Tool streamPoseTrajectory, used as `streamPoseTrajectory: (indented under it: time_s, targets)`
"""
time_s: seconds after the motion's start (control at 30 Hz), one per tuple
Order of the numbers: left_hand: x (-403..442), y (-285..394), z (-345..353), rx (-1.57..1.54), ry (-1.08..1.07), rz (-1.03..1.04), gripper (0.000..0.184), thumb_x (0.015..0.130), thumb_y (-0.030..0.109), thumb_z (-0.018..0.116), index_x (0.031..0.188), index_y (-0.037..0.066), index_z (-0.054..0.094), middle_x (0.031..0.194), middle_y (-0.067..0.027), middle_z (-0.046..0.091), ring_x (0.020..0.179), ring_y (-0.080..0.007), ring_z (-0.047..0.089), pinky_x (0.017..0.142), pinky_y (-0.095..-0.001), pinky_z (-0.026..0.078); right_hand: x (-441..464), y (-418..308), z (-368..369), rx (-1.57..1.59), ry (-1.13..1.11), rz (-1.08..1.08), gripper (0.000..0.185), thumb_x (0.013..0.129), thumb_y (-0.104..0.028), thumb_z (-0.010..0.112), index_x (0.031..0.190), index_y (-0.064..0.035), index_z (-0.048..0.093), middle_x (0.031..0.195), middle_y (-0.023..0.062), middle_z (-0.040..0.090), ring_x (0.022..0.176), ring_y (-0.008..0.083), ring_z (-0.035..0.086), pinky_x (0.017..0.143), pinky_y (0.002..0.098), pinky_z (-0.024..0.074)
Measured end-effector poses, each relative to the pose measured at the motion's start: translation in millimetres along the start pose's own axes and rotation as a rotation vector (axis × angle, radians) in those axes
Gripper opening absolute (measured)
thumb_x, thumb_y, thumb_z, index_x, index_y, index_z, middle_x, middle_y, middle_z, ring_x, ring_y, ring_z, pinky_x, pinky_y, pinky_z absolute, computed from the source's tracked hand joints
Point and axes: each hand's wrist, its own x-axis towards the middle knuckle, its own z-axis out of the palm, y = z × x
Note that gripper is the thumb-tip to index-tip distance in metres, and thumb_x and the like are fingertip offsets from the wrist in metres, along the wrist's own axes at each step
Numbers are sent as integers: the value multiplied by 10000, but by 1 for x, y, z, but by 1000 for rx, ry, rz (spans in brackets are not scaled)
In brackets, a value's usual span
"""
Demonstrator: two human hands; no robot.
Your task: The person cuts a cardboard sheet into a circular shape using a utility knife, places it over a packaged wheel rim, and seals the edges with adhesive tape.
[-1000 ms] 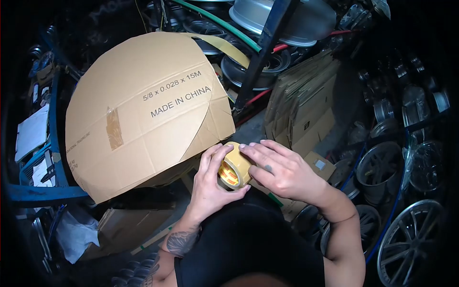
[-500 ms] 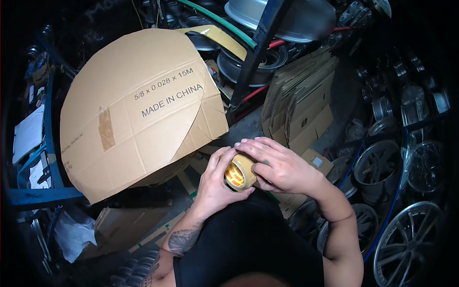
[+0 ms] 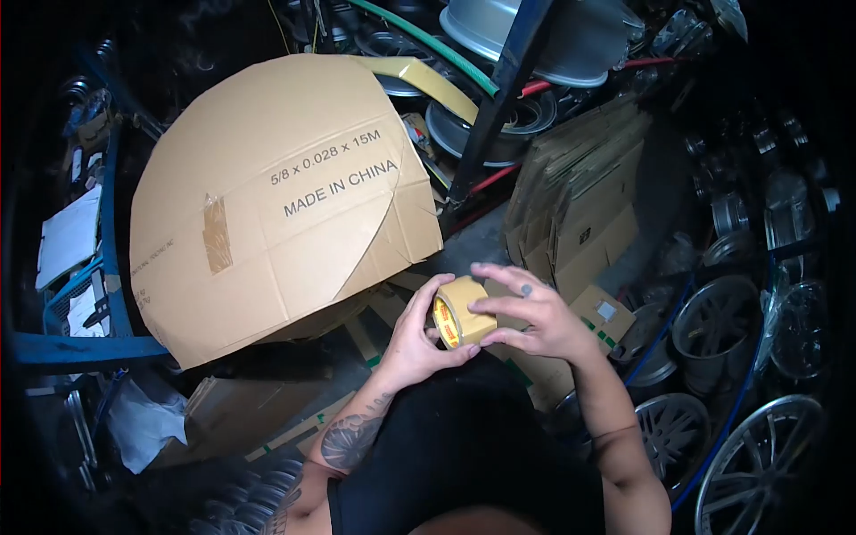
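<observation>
A roll of tan packing tape (image 3: 473,323) with a yellow and red printed inner core is held in front of my body. My left hand (image 3: 417,334) grips it from the left, thumb along the lower edge and fingers around the far side. On the right, my right hand (image 3: 535,316) has its thumb and a finger on the roll's outer surface, while its index finger is raised apart from it. Just beyond my hands lies a large cardboard sheet (image 3: 259,205) with a rounded edge, printed "MADE IN CHINA", with a strip of brown tape (image 3: 217,234) stuck on it.
Folded cardboard boxes (image 3: 584,196) lean together ahead on the right. Wheel rims (image 3: 758,473) stand along the right side, and more sit on a rack behind a dark metal post (image 3: 499,94). A blue shelf (image 3: 80,349) with papers is at left. Cardboard pieces (image 3: 250,415) lie on the floor.
My right hand has loosened and spread its fingers, lifting the index finger off the roll. The roll is turned slightly, showing more of its outer surface. The whole view has shifted a little.
</observation>
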Motion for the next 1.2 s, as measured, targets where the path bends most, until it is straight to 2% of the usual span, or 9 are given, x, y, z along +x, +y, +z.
streamPoseTrajectory:
  time_s: [0.1, 0.3, 0.43, 0.53, 0.67, 0.77, 0.93, 1.07, 1.2]
  targets:
    - [-8, -1, -9, 138, 4, 58, 1011, 745, 126, 939, 1563, 33, 352, 1512, -168, 392, 1408, -265, 490, 1113, -420, 535, -8, 6, 28, 180, 103, 47, 171, 792, -65, 847, 939, -54, 760, 1354, 184, 672, 1225, 352, 678, 1022, 418, 549]
    - [-16, 11, -27, 603, 31, 68, 797, 757, 243, 916, 1408, 4, 522, 1362, -184, 581, 1273, -319, 600, 1015, -408, 547, -1, -24, 52, -152, 160, -129, 162, 819, -68, 788, 945, -52, 689, 1120, 91, 715, 1117, 282, 707, 951, 437, 560]
    - [-14, 10, -27, 519, -103, 5, 717, 791, 210, 882, 1403, -9, 579, 1317, -192, 632, 1132, -304, 698, 895, -384, 603, -4, -48, 58, -201, 243, -58, 167, 823, -89, 790, 947, -50, 685, 1037, 76, 732, 883, 289, 754, 762, 381, 614]
    - [-5, 23, -29, 479, -105, -81, 702, 768, 189, 882, 1385, 4, 604, 1351, -214, 621, 1123, -357, 699, 941, -405, 585, -5, -58, 63, -257, 256, -40, 143, 814, -60, 752, 919, -48, 656, 1017, 61, 707, 826, 263, 739, 689, 356, 602]
    - [0, 53, -15, 883, -72, 557, 603, 746, 84, 821, 1332, 53, 682, 1332, -156, 684, 1286, -357, 620, 1098, -450, 489, -3, -50, 52, -258, 295, -86, 146, 793, -49, 756, 927, -65, 699, 1052, 72, 716, 752, 250, 733, 636, 339, 590]
    - [9, 65, -19, 675, -136, 562, 311, 791, 55, 834, 1090, 12, 764, 1204, -133, 723, 1200, -333, 658, 1028, -433, 526, 11, -47, 33, -226, 389, -242, 182, 785, -63, 773, 964, -96, 767, 1152, 91, 732, 664, 208, 710, 587, 307, 573]
    - [36, 98, -15, 689, 1, 231, 167, 907, 56, 780, 1059, -13, 788, 1037, -157, 781, 913, -281, 772, 820, -352, 607, 60, 7, 14, -34, 480, -347, 458, 804, -84, 801, 1260, -98, 755, 1340, 186, 690, 722, 214, 728, 644, 289, 598]
    - [68, 114, -13, 817, 158, 177, 133, 951, 89, 756, 1007, -26, 793, 960, -155, 788, 852, -241, 774, 783, -334, 602, 125, 57, 3, 393, 433, -212, 443, 923, -51, 747, 1353, -5, 656, 1216, 222, 742, 666, 99, 675, 627, 256, 569]
    - [107, 134, -23, 843, 281, 52, 144, 979, 86, 732, 1005, -45, 785, 918, -162, 784, 780, -171, 732, 714, -301, 561, 194, 123, 2, 649, 397, -106, 311, 1010, -54, 628, 1310, 18, 663, 1098, 195, 777, 1017, 246, 777, 836, 332, 613]
